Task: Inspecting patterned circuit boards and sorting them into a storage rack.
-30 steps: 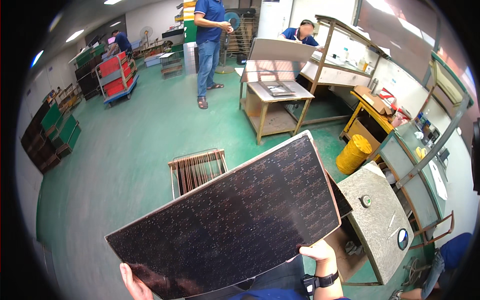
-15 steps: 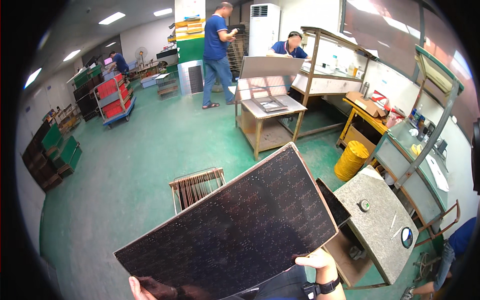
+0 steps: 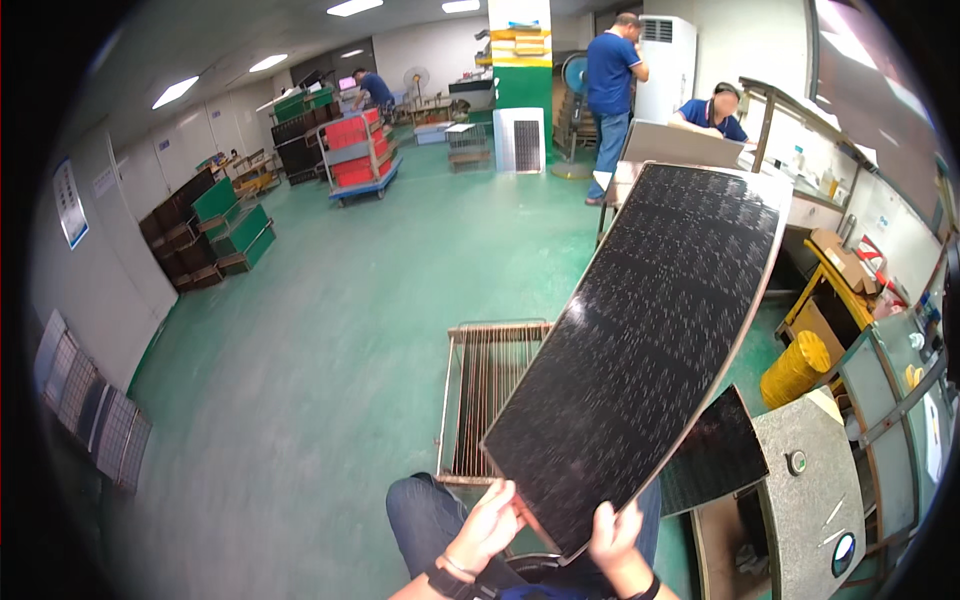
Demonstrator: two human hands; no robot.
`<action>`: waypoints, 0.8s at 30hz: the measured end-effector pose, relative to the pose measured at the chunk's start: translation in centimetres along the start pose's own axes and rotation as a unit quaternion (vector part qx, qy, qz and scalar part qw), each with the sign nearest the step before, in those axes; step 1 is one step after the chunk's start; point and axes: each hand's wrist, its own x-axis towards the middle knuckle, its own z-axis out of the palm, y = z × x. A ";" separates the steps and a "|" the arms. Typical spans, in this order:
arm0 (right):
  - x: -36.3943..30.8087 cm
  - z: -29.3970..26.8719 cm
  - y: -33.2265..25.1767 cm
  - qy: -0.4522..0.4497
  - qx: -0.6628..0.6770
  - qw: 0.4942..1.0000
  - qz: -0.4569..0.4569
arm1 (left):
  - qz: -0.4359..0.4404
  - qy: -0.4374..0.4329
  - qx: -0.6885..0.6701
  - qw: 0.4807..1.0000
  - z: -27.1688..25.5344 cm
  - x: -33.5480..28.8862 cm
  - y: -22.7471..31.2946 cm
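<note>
A long black circuit board panel (image 3: 640, 330), covered in small pale marks, tilts up and away from me toward the far right. My left hand (image 3: 488, 525) is closed on its near left corner, thumb near the edge. Closed on the near right edge is my right hand (image 3: 616, 540). Just left of the panel, a metal rack (image 3: 482, 410) with many thin upright wires stands on the floor in front of my knees. A second dark panel (image 3: 715, 455) lies to the right, partly behind the held one, beside a grey-topped table (image 3: 800, 440).
On the table are a round gauge-like item (image 3: 796, 462) and a round black-rimmed object (image 3: 844, 552). A yellow drum (image 3: 797, 368) stands farther right. Red crates ride a blue trolley (image 3: 365, 187) at the back. Two people in blue shirts, one standing (image 3: 612, 80), one seated (image 3: 715, 115), are ahead.
The panel has swung from lying crosswise to pointing lengthwise away from me. Both hands now grip its near end, closer together. My view has turned left, bringing the wire rack more fully into sight.
</note>
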 end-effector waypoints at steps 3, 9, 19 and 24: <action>0.9 -2.9 2.8 -0.060 -0.061 0.995 0.059 | -0.094 0.018 0.262 0.960 -0.9 0.1 0.6; 2.1 -2.2 8.5 -0.111 -0.130 0.980 0.106 | 0.057 0.123 0.580 0.803 -6.8 0.5 3.5; 0.5 7.9 22.3 -0.212 -0.224 0.938 0.158 | 0.203 0.320 0.526 0.761 -13.0 0.7 8.7; -0.4 9.6 25.5 -0.254 -0.215 0.913 0.237 | 0.242 0.349 0.483 0.765 -12.5 1.0 8.8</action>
